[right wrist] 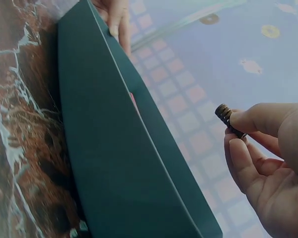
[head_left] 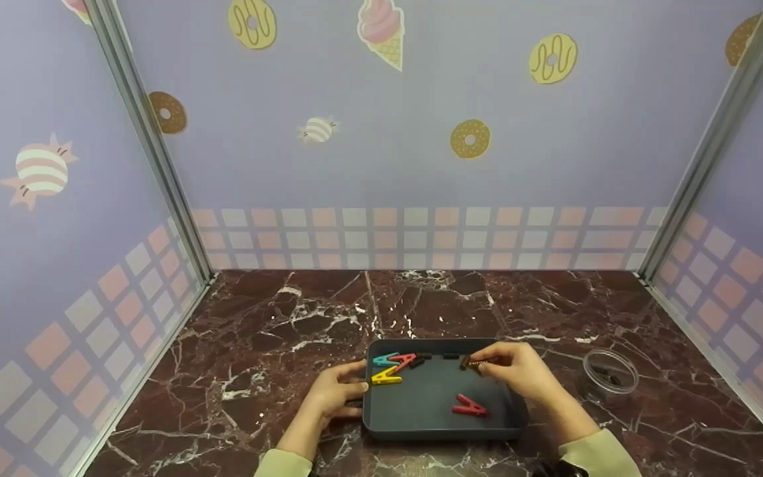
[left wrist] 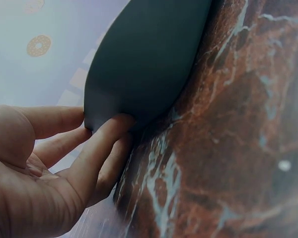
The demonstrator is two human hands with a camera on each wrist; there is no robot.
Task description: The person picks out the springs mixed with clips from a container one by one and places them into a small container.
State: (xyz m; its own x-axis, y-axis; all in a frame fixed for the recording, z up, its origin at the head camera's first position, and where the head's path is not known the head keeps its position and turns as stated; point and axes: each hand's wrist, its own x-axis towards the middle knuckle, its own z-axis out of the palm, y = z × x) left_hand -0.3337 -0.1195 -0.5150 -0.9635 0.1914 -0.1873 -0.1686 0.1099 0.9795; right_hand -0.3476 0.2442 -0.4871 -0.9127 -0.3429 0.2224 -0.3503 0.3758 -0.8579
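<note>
My right hand (head_left: pixel 517 371) pinches a small ribbed brown spring (right wrist: pixel 230 120) between thumb and fingertips, over the far right part of a dark grey tray (head_left: pixel 421 404). In the head view, another brown coil (head_left: pixel 465 362) shows right at those fingertips. At the tray's left side, my left hand (head_left: pixel 332 397) grips the rim, its fingers on either side of the wall in the left wrist view. Inside the tray, a teal clip (head_left: pixel 385 359), a red clip (head_left: pixel 403 360) and a yellow clip (head_left: pixel 387 377) lie at the left. A second red clip (head_left: pixel 469 406) lies near the front right.
Small dark pieces (head_left: pixel 417 362) lie by the clips, and another dark piece (head_left: pixel 451 356) rests along the tray's back wall. A clear round tub (head_left: pixel 610 372) with dark pieces inside stands right of the tray. The marbled table (head_left: pixel 275 331) meets patterned walls at back and sides.
</note>
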